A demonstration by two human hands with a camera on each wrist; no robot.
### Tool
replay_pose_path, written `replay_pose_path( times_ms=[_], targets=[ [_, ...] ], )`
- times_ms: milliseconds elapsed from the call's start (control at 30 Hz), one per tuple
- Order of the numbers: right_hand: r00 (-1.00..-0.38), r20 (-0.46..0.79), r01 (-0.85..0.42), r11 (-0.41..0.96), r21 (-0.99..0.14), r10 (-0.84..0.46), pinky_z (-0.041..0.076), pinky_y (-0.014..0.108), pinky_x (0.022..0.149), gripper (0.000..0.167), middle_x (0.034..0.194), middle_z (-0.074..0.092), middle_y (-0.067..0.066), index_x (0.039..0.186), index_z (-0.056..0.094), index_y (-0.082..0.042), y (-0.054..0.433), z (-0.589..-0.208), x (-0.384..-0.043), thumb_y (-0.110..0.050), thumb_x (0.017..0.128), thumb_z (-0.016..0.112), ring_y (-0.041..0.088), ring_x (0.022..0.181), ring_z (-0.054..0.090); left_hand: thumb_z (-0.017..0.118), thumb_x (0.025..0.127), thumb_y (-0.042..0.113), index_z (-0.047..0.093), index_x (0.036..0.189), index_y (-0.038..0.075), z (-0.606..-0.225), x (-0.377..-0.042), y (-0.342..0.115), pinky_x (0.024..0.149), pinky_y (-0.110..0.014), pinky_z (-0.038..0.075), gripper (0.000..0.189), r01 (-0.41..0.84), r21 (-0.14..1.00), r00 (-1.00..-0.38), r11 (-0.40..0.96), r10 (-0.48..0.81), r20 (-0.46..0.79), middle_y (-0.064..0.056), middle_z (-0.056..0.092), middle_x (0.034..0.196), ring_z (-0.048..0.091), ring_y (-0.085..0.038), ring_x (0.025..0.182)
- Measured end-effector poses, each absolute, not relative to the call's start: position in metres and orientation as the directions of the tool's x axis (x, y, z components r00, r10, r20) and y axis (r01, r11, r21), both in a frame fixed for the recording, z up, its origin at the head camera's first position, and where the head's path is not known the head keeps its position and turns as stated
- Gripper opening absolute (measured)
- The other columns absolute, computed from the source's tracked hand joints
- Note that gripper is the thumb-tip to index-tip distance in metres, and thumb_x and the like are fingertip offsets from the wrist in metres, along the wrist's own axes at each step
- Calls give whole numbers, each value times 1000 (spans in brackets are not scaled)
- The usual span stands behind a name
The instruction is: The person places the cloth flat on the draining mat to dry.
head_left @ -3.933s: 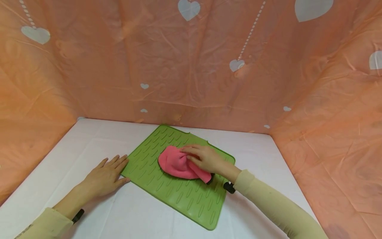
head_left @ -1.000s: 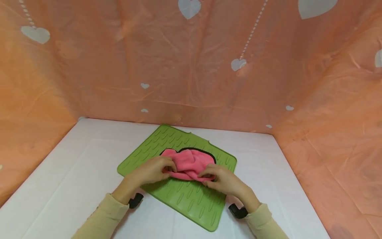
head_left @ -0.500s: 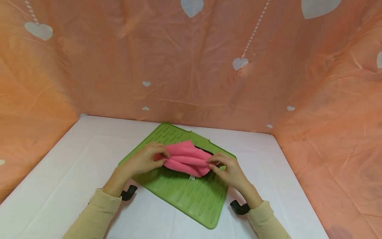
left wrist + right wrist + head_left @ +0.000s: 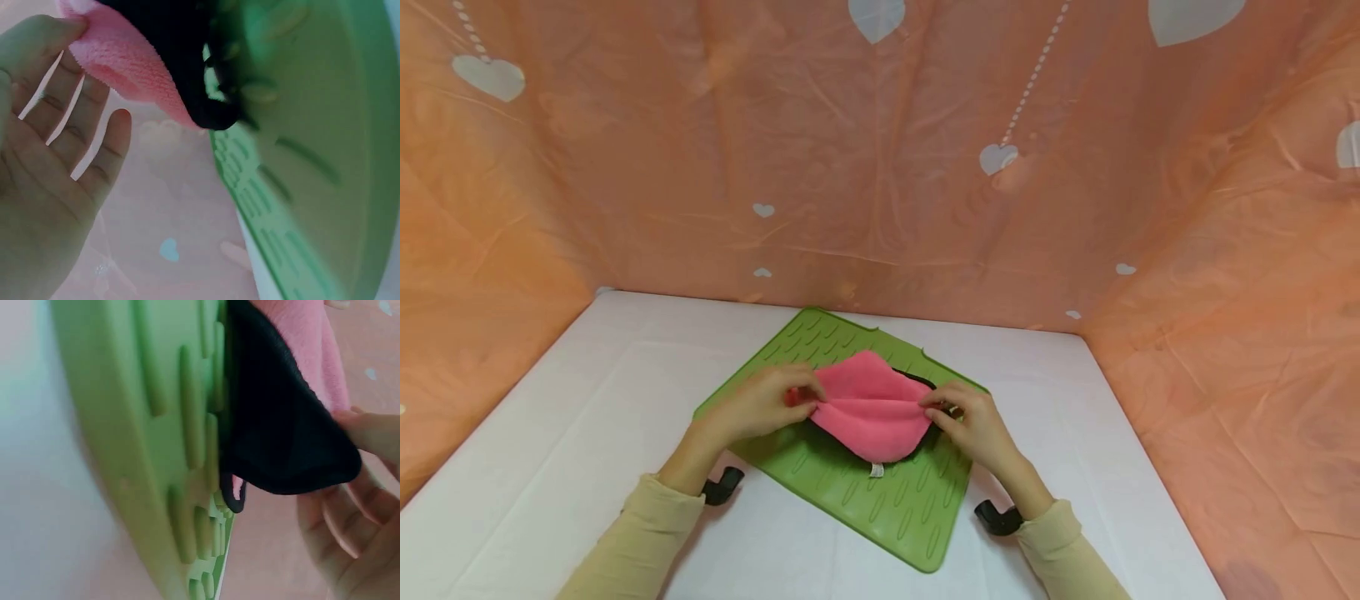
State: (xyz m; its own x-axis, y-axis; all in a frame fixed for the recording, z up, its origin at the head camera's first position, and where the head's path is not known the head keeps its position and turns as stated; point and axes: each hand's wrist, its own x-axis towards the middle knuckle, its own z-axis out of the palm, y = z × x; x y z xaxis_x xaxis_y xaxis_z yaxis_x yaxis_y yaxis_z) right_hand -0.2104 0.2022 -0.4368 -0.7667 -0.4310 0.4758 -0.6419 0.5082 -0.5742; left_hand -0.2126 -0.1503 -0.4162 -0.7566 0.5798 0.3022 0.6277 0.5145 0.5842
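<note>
Pink cloth (image 4: 874, 432) stretching over a green mat (image 4: 898, 517)
The left hand (image 4: 767, 402) is pinching its left side, the right hand (image 4: 977, 425) its right.

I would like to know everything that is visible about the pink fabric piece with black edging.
The pink fabric piece with black edging looks soft and fleecy, with a black underside visible in the wrist views. A small white tag sticks out at its near edge. A crease crosses it between the left hand and the right hand, which pinch its opposite sides. It is over a green ridged mat; contact underneath is unclear.
</note>
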Motion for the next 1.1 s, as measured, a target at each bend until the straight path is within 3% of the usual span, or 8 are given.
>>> replay_pose_path(
  times_ms=[233, 500, 700, 800, 967, 1100],
  targets=[
    [-786, 311, -611, 598, -518, -534, 56, 30, 76, 15, 100, 72, -1, 105, 80, -12, 202, -442, -209, -5, 91, 79, 14, 90, 65, 79, 93, 10, 76, 102, 17, -429, -212, -140, 79, -29, 57, 11, 615, 557, -753, 558, 624, 207, 10, 69, 100, 64, -8, 90],
    [-776, 330, -622, 569, -537, -538, 57, 29, 77, 18, 103, 72, -2, 108, 78, -11, 200, -436, -205, -6, 91, 80, 12, 91, 66, 78, 94, 7, 76, 102, 15, -430, -211, -141, 80, -29, 56, 11, 560, 647, -774, 518, 606, 185, 7, 69, 102, 63, -11, 92],
    [-668, 481, -736, 407, -541, -568, 59, 32, 69, 20, 97, 73, 1, 106, 77, -5, 187, -431, -197, 1, 87, 80, 12, 83, 67, 74, 95, 1, 74, 106, 8, -426, -216, -153, 77, -31, 54, 14, 557, 652, -811, 515, 506, 294, -1, 66, 104, 59, -16, 91],
    [-606, 511, -785, 354, -509, -610, 60, 35, 72, 19, 98, 74, 2, 105, 76, -5, 178, -433, -192, 1, 87, 81, 13, 87, 69, 73, 95, 2, 74, 110, 5, -426, -219, -161, 73, -32, 52, 15, 538, 615, -838, 577, 449, 311, -5, 67, 106, 59, -16, 87],
    [-592, 382, -775, 371, -511, -710, 57, 30, 87, 16, 106, 72, -4, 108, 77, -10, 165, -439, -182, -9, 92, 80, 10, 100, 67, 74, 95, 5, 73, 112, 4, -430, -224, -172, 75, -36, 54, 17, 451, 588, -887, 672, 409, 213, -7, 70, 108, 63, -17, 87],
    [-590, 232, -753, 425, -502, -773, 53, 27, 95, 20, 110, 70, -7, 113, 76, -16, 160, -442, -176, -16, 93, 80, 7, 105, 64, 75, 95, 7, 73, 111, 2, -434, -226, -174, 82, -42, 56, 17, 425, 596, -892, 681, 428, 146, -8, 70, 105, 66, -22, 93]
  ],
)
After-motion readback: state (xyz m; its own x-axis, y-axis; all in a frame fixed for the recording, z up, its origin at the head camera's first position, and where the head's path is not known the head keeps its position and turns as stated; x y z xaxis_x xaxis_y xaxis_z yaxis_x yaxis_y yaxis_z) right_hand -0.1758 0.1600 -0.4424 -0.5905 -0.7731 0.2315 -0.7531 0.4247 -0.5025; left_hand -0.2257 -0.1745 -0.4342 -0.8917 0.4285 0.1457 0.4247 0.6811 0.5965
